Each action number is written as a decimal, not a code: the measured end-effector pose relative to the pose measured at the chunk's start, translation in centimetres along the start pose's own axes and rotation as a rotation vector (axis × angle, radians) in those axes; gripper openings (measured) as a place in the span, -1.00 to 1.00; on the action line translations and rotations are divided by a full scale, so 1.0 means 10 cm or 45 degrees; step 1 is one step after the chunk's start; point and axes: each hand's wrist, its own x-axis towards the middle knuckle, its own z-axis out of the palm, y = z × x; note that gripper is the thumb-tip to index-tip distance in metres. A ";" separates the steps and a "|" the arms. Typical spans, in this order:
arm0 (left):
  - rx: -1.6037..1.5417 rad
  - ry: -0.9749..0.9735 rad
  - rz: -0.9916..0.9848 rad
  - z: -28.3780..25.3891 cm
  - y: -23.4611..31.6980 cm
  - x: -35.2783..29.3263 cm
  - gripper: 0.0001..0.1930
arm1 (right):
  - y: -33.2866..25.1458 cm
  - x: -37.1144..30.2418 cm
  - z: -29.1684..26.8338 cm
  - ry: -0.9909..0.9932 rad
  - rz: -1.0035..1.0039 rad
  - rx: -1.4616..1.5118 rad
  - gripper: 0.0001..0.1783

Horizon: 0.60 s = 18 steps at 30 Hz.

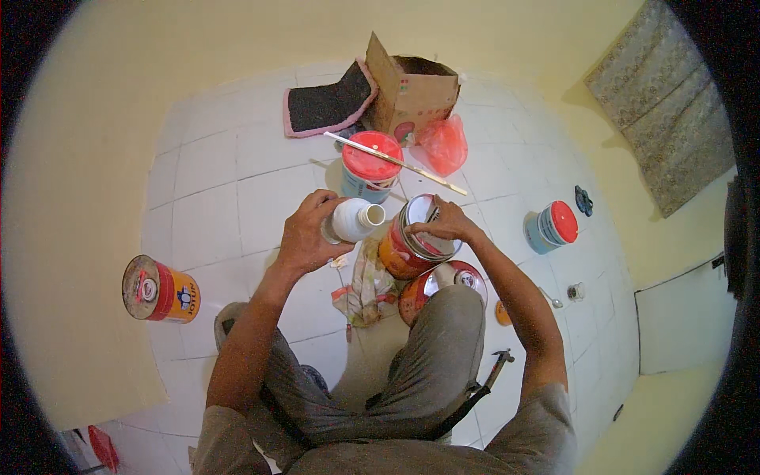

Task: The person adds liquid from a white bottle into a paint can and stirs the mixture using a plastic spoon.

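Note:
A white plastic bottle (pixel 348 221), its round mouth uncapped, lies tilted to the right in my left hand (pixel 307 231), whose fingers wrap round its body. Beside it stands an uncovered orange and red paint can (pixel 402 255) with a silvery rim. Over the top of this can reaches my right hand (pixel 448 222), fingers stretched apart across the rim. A narrow dark shape shows by those fingers, too small to name. Just nearer me is a second red and orange can (pixel 413 304) with a metal top, partly behind my knee. A stained rag (pixel 366 286) lies left of the cans.
A white stick (pixel 396 162) rests across a red-lidded bucket (pixel 360 190). Behind are a cardboard box (pixel 423 103), a red plastic bag (pixel 445 147) and a dark mat (pixel 328 103). Another can (pixel 176 293) stands left, a small bucket (pixel 542 231) right. A hammer (pixel 497 370) lies by my knee.

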 end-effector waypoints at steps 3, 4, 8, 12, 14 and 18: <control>0.003 0.006 0.005 0.00 0.01 -0.01 -0.26 | 0.00 -0.03 -0.09 -0.105 0.023 0.081 0.61; -0.011 0.014 -0.003 0.00 0.01 -0.03 -0.27 | -0.02 -0.06 -0.12 -0.090 -0.008 0.107 0.59; 0.008 -0.021 -0.013 0.03 0.06 -0.03 -0.28 | 0.14 -0.13 -0.17 -0.073 -0.059 0.214 0.54; 0.003 -0.012 -0.033 0.00 0.04 -0.04 -0.28 | 0.10 -0.23 -0.25 0.016 -0.157 0.263 0.53; -0.003 -0.003 -0.045 -0.05 0.01 -0.06 -0.28 | 0.08 -0.28 -0.31 0.036 -0.143 0.431 0.46; 0.004 -0.025 -0.028 -0.01 0.04 -0.02 -0.27 | 0.39 -0.36 -0.21 0.135 -0.221 0.765 0.35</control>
